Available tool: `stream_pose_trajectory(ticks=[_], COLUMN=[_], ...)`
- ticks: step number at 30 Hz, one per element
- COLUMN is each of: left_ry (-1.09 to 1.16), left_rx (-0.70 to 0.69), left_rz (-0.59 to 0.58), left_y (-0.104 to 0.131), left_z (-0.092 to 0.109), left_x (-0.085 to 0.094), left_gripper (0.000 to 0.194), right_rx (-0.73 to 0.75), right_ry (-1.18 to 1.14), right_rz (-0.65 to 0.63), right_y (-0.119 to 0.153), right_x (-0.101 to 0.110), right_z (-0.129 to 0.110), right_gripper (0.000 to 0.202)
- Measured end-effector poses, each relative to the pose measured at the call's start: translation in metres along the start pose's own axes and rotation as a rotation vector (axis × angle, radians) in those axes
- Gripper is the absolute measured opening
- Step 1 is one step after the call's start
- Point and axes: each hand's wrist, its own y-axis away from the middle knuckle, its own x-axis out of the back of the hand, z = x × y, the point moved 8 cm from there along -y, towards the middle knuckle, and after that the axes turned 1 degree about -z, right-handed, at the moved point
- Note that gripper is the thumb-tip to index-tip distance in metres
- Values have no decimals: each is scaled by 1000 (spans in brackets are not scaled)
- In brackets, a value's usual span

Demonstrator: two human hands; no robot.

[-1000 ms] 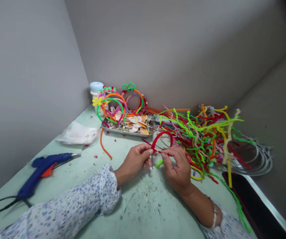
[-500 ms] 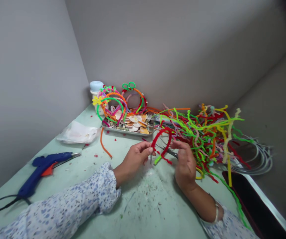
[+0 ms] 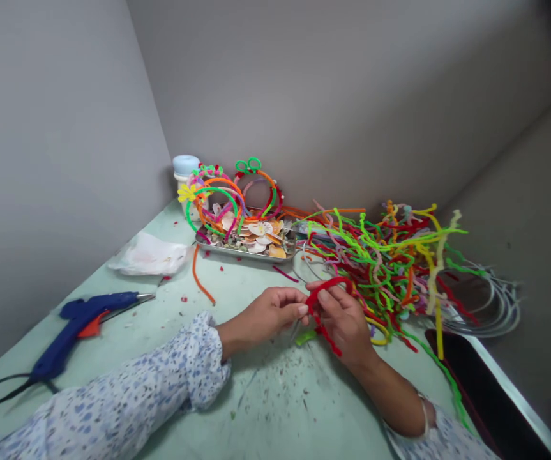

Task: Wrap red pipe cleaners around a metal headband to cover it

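Observation:
A fuzzy red headband (image 3: 327, 284), bent into an arch and wrapped in pipe cleaner, is held above the table in front of me. My left hand (image 3: 278, 313) pinches its left end between thumb and fingers. Around its right side my right hand (image 3: 345, 319) closes, the thumb pressing on the red band. A loose red end hangs down across the right palm. Just below the fingers lies a short light-green piece (image 3: 306, 337). Part of a grey metal tool beneath the hands is mostly hidden.
A metal tray (image 3: 251, 254) of shells stands at the back with finished headbands (image 3: 218, 188) on it. Tangled pipe cleaners (image 3: 385, 255) heap up at the right, beside wire coils (image 3: 500, 306) and a dark phone-like slab (image 3: 486, 396). A blue glue gun (image 3: 71, 332) lies left, near a plastic bag (image 3: 150, 254).
The red headband has tilted and moved down and right. My right hand, formerly beside it, now grips it. My left hand has shifted slightly right and lower, still pinching the end.

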Motion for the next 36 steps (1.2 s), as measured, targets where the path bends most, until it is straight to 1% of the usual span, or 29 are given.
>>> stream_pose_trajectory(ticks=[2, 5, 9, 12, 17, 19, 21, 25, 30, 36], left_ry=[28, 87, 143, 149, 270, 263, 205, 42, -153, -220], left_rx=[3, 18, 35, 41, -8, -17, -24, -91, -117, -181], left_rz=[2, 23, 62, 67, 18, 32, 83, 200, 407, 483], left_y=[-1, -2, -2, -3, -3, -2, -1, 0, 5, 12], left_z=[-1, -3, -6, -7, 1, 3, 3, 3, 1, 6], left_x=[2, 4, 6, 5, -3, -3, 0, 9, 20, 20], left_gripper=[23, 25, 24, 22, 19, 20, 21, 21, 19, 25], right_rx=[-108, -154, -150, -128, -102, -87, -65, -30, -10, -20], right_ry=[-165, -289, -286, -261, -261, -246, -218, -159, -94, -83], right_rz=[-9, 6, 36, 48, 39, 41, 56, 107, 148, 164], right_y=[-1, -3, -4, -4, -5, -6, -6, -7, -5, -3], right_x=[-3, -5, -6, -7, -8, -7, -4, 0, -2, -3], right_z=[10, 16, 15, 11, 9, 10, 10, 11, 10, 12], right_gripper=[22, 22, 24, 25, 25, 23, 23, 23, 24, 21])
